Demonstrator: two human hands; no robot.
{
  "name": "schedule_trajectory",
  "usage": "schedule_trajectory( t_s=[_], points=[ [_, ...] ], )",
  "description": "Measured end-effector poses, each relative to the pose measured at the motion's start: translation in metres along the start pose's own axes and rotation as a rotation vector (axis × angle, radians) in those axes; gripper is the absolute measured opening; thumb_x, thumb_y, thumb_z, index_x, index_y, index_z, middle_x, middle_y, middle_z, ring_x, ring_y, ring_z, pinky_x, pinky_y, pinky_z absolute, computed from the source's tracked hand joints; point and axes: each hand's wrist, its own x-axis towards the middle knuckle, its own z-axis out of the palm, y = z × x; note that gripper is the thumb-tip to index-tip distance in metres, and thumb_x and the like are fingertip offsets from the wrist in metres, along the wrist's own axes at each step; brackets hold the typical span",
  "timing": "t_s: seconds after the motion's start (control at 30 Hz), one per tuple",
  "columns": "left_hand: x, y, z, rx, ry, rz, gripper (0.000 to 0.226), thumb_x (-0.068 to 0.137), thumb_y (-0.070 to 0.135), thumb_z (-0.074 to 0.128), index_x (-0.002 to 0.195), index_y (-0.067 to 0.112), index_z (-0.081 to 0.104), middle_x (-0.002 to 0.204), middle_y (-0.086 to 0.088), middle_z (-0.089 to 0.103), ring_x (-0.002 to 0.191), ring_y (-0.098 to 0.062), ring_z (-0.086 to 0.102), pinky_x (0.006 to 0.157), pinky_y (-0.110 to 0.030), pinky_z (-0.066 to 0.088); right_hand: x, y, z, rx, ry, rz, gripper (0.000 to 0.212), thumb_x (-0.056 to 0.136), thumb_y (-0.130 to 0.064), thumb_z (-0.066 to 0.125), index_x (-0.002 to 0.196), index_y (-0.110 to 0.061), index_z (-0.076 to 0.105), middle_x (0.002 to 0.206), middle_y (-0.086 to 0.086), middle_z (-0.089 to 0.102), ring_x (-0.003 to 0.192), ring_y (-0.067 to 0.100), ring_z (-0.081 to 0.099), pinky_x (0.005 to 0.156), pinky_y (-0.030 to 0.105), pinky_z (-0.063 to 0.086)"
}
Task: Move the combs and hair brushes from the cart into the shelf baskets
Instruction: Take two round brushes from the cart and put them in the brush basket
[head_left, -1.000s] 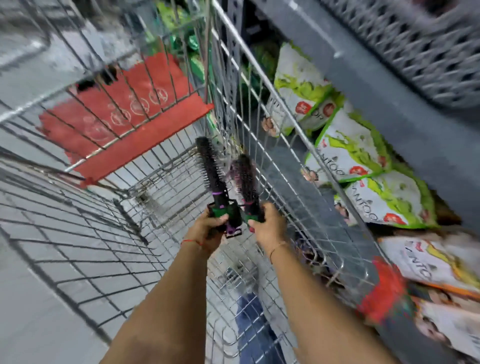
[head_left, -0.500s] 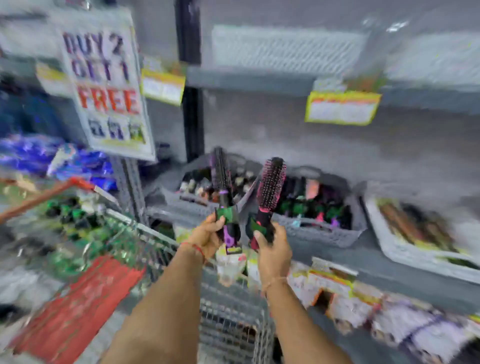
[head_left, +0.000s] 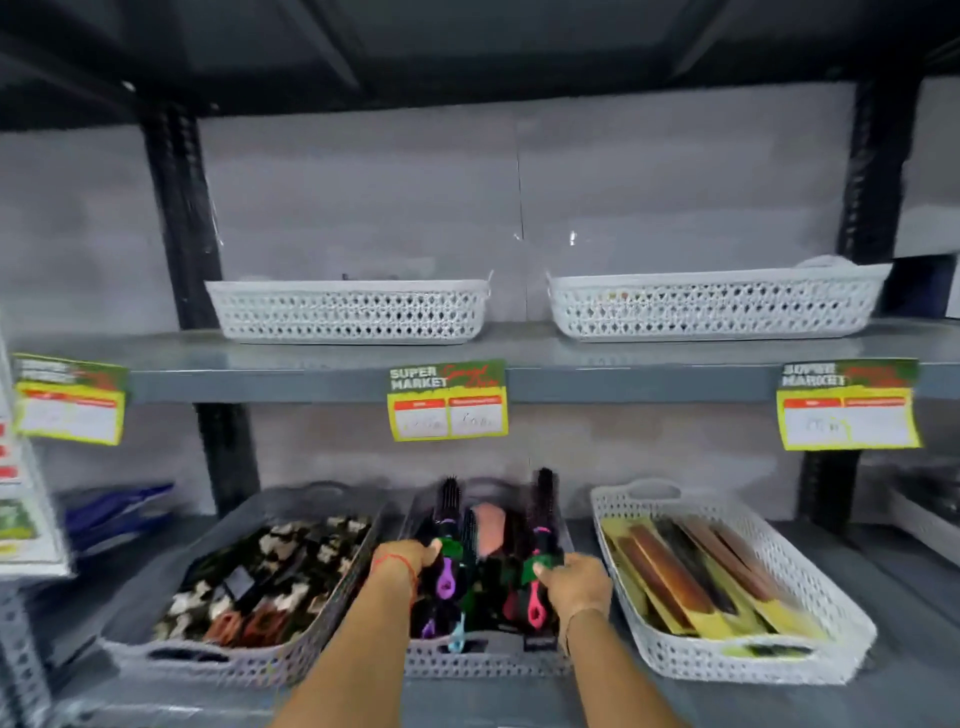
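Note:
My left hand grips a round hair brush with a purple handle, bristle head pointing away. My right hand grips a round hair brush with a pink handle, its dark head also pointing away. Both brushes hang low over the grey middle basket on the lower shelf, which holds several other brushes. The cart is out of view.
A grey basket of hair clips stands to the left, a white basket of packaged combs to the right. Two white baskets sit on the upper shelf. Yellow price tags hang from the upper shelf's edge.
Both hands lifted the two brushes out of the cart, carried them to the shelf, and lowered them over the middle basket. The view swung from the cart to the shelves.

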Motion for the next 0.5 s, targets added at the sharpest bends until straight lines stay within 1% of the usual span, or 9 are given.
schedule_trajectory(
  t_s=[0.07, 0.13, 0.17, 0.2, 0.3, 0.37, 0.4, 0.43, 0.5],
  points=[
    [0.022, 0.004, 0.007, 0.052, 0.065, -0.002, 0.057, 0.101, 0.036, 0.022, 0.139, 0.0, 0.041, 0.151, -0.017, 0.037, 0.139, -0.028, 0.037, 0.112, -0.032, 0.032, 0.028, -0.005, 0.002, -0.264, -0.113, -0.006, 0.031, 0.083, -0.029, 0.064, 0.059, -0.012, 0.053, 0.094, 0.012, 0.064, 0.095, 0.025, 0.061, 0.078, 0.027, 0.047],
    [0.037, 0.003, 0.018, 0.207, 0.061, -0.015, 0.058, 0.101, 0.038, 0.017, 0.141, 0.002, 0.038, 0.152, -0.016, 0.035, 0.141, -0.027, 0.034, 0.113, -0.033, 0.029, 0.048, -0.006, 0.005, -0.404, -0.178, -0.025, 0.034, 0.089, -0.04, 0.052, 0.092, -0.009, 0.064, 0.122, 0.01, 0.061, 0.116, 0.021, 0.055, 0.087, 0.023, 0.044],
    [0.041, 0.003, 0.019, 0.275, 0.067, -0.023, 0.057, 0.101, 0.037, 0.018, 0.141, 0.003, 0.039, 0.152, -0.015, 0.036, 0.14, -0.027, 0.035, 0.113, -0.032, 0.029, 0.055, -0.005, 0.01, -0.443, -0.208, -0.039, 0.042, 0.09, -0.042, 0.05, 0.111, -0.007, 0.06, 0.131, 0.008, 0.056, 0.121, 0.02, 0.052, 0.091, 0.023, 0.042],
    [0.048, -0.001, 0.023, 0.241, 0.072, -0.045, 0.056, 0.101, 0.037, 0.019, 0.141, 0.004, 0.04, 0.151, -0.015, 0.038, 0.139, -0.026, 0.037, 0.112, -0.031, 0.03, 0.062, -0.001, 0.015, -0.46, -0.236, -0.033, 0.046, 0.09, -0.041, 0.051, 0.119, -0.006, 0.055, 0.133, 0.007, 0.055, 0.122, 0.02, 0.052, 0.092, 0.023, 0.042],
    [0.053, -0.014, 0.029, 0.198, 0.05, -0.124, 0.056, 0.098, 0.04, 0.031, 0.135, 0.002, 0.048, 0.14, -0.014, 0.053, 0.129, -0.024, 0.051, 0.107, -0.031, 0.04, 0.069, 0.012, 0.026, -0.511, -0.288, -0.02, 0.046, 0.086, -0.031, 0.06, 0.123, -0.005, 0.052, 0.132, 0.008, 0.056, 0.12, 0.021, 0.053, 0.091, 0.023, 0.043],
    [0.054, -0.023, 0.032, 0.208, 0.1, -0.152, 0.054, 0.09, 0.039, 0.052, 0.125, -0.002, 0.055, 0.113, -0.017, 0.068, 0.103, -0.024, 0.067, 0.096, -0.03, 0.05, 0.068, 0.02, 0.033, -0.53, -0.258, -0.048, 0.038, 0.083, -0.023, 0.065, 0.113, -0.001, 0.057, 0.123, 0.013, 0.061, 0.111, 0.025, 0.058, 0.085, 0.025, 0.046],
    [0.054, -0.026, 0.033, 0.162, 0.139, -0.184, 0.053, 0.084, 0.036, 0.063, 0.12, -0.004, 0.059, 0.096, -0.017, 0.07, 0.086, -0.023, 0.069, 0.088, -0.029, 0.053, 0.066, 0.023, 0.034, -0.54, -0.227, -0.07, 0.033, 0.082, -0.02, 0.067, 0.107, 0.0, 0.059, 0.117, 0.015, 0.063, 0.105, 0.026, 0.06, 0.082, 0.026, 0.048],
    [0.053, -0.028, 0.033, 0.128, 0.179, -0.192, 0.052, 0.08, 0.032, 0.069, 0.116, -0.005, 0.061, 0.09, -0.016, 0.071, 0.08, -0.024, 0.069, 0.083, -0.029, 0.054, 0.064, 0.025, 0.036, -0.551, -0.197, -0.087, 0.031, 0.081, -0.018, 0.068, 0.104, 0.001, 0.06, 0.114, 0.017, 0.064, 0.102, 0.028, 0.062, 0.082, 0.028, 0.049],
    [0.049, -0.032, 0.032, 0.169, 0.2, -0.149, 0.051, 0.078, 0.03, 0.072, 0.114, -0.005, 0.062, 0.109, -0.019, 0.071, 0.1, -0.028, 0.069, 0.086, -0.031, 0.052, 0.056, 0.027, 0.039, -0.542, -0.157, -0.11, 0.03, 0.081, -0.016, 0.067, 0.104, 0.002, 0.059, 0.112, 0.018, 0.064, 0.099, 0.03, 0.062, 0.084, 0.033, 0.052]
  ],
)
